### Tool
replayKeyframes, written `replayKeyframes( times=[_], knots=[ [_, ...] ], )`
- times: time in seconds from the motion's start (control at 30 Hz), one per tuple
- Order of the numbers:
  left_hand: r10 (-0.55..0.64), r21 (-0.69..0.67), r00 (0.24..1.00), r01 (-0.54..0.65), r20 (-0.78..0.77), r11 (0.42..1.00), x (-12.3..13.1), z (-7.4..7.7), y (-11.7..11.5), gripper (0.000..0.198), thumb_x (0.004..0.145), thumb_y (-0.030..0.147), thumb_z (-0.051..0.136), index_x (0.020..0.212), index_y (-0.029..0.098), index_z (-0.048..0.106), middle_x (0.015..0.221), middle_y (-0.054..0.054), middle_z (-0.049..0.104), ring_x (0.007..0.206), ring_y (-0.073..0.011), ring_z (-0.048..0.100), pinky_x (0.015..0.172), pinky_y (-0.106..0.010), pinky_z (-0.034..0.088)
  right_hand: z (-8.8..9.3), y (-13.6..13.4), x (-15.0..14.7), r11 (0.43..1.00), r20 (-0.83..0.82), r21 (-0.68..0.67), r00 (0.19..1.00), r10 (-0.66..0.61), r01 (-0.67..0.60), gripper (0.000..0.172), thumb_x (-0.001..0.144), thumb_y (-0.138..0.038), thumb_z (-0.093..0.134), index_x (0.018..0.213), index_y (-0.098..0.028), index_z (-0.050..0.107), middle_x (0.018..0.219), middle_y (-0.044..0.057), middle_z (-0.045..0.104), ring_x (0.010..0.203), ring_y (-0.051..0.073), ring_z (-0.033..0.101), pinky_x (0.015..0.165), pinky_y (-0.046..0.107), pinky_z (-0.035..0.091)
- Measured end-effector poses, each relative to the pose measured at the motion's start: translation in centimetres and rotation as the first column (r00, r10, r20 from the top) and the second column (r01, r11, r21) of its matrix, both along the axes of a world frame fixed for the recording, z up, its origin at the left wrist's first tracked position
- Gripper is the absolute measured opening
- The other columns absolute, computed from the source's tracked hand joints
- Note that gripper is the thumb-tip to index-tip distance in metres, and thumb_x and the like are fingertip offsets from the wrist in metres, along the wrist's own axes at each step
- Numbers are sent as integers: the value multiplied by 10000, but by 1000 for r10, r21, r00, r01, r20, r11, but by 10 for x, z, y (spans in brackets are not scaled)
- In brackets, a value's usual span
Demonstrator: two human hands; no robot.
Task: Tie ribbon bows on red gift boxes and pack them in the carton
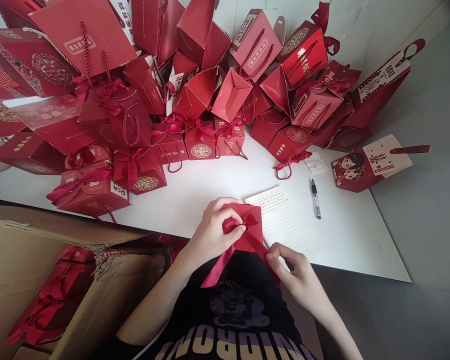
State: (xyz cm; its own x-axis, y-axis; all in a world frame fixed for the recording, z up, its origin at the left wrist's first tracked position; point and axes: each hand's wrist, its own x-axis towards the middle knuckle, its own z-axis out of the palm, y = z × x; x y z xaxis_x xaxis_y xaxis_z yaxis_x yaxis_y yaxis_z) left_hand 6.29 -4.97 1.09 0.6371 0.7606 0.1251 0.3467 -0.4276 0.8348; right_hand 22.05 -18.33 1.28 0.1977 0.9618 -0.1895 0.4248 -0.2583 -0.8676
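Note:
A small red gift box (253, 222) rests at the near edge of the white table (217, 185), right in front of me. My left hand (213, 232) wraps round the box and pinches a loop of its red ribbon (243, 235) on top. My right hand (290, 272) is closed on one ribbon tail just below and right of the box. The other tail (217, 267) hangs down over my black shirt.
A big heap of red gift boxes and bags (165, 95) covers the far half of the table. A lined notepad (285, 220) and a pen (315, 198) lie beside the box. An open cardboard carton (60, 280) with several ribboned boxes stands at my left.

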Motion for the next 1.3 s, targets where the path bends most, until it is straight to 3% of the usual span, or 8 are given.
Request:
replayKeyframes(
  times=[0.17, 0.4, 0.5, 0.57, 0.67, 0.8, 0.97, 1.3],
  knots=[
    [5, 14, 1000, -4, -5, 1000, 1, 0, 0, 40, 782, 197, 605, 745, 209, 615, 1156, -52, 552, 1171, -229, 489, 1009, -409, 408, 5, -4, 14, 992, 6, -64, 994, 107, -106, 352, 885, -414, 451, 609, -195, 456, 574, -26, 487, 531, 117, 443, 474, 224, 356],
    [-25, -35, 997, 27, 69, 999, -2, 6, 1, 103, 800, 246, 591, 898, 215, 600, 1214, -70, 524, 1213, -224, 454, 1022, -397, 380, 14, 37, 11, 965, 192, 191, 957, -216, 180, 328, 881, -458, 459, 701, -193, 530, 639, 1, 560, 612, 147, 514, 572, 252, 401],
    [139, -16, 983, -138, 122, 990, -2, 10, 1, 184, 824, 290, 538, 989, 208, 547, 1181, -84, 535, 1138, -214, 498, 941, -369, 429, 16, 58, -1, 965, 285, 220, 936, -206, 145, 339, 857, -471, 499, 660, -195, 514, 594, -11, 518, 548, 133, 466, 535, 251, 368],
    [265, 42, 964, -267, 35, 963, -2, 12, 0, 137, 830, 333, 513, 853, 199, 527, 982, -62, 580, 973, -204, 551, 848, -349, 450, 17, 66, -7, 964, 308, 219, 926, -218, 154, 356, 843, -468, 521, 613, -199, 475, 550, -31, 462, 504, 119, 423, 507, 246, 341],
    [305, 80, 934, -295, -185, 952, -1, 16, -4, 272, 827, 412, 503, 661, 208, 436, 673, 3, 529, 688, -169, 536, 680, -300, 433, 15, 66, -13, 964, 261, 200, 939, -225, 176, 349, 838, -425, 531, 585, -202, 438, 524, -53, 400, 474, 105, 383, 479, 236, 313],
    [273, 73, 924, -263, -268, 962, -2, 15, -9, 295, 857, 382, 462, 629, 212, 382, 563, 45, 478, 501, -120, 451, 536, -249, 348, 5, 59, -17, 945, 154, 244, 953, -260, 219, 304, 851, -371, 515, 609, -200, 445, 553, -50, 396, 510, 109, 399, 511, 238, 340],
    [308, 97, 926, -294, -218, 951, -2, 6, -16, 247, 894, 325, 391, 672, 224, 351, 570, 46, 457, 482, -123, 437, 520, -241, 331, -9, 52, -21, 888, 41, 353, 943, -331, 297, 281, 866, -356, 508, 641, -197, 456, 613, -30, 443, 589, 127, 438, 574, 256, 370],
    [349, 13, 919, -353, -182, 936, -1, -2, -21, 202, 896, 324, 343, 714, 237, 341, 600, 24, 484, 526, -156, 474, 535, -258, 359, -17, 49, -21, 857, -248, 303, 903, -352, 417, 295, 860, -395, 542, 658, -186, 488, 636, -25, 468, 606, 124, 431, 590, 257, 363]
  ],
)
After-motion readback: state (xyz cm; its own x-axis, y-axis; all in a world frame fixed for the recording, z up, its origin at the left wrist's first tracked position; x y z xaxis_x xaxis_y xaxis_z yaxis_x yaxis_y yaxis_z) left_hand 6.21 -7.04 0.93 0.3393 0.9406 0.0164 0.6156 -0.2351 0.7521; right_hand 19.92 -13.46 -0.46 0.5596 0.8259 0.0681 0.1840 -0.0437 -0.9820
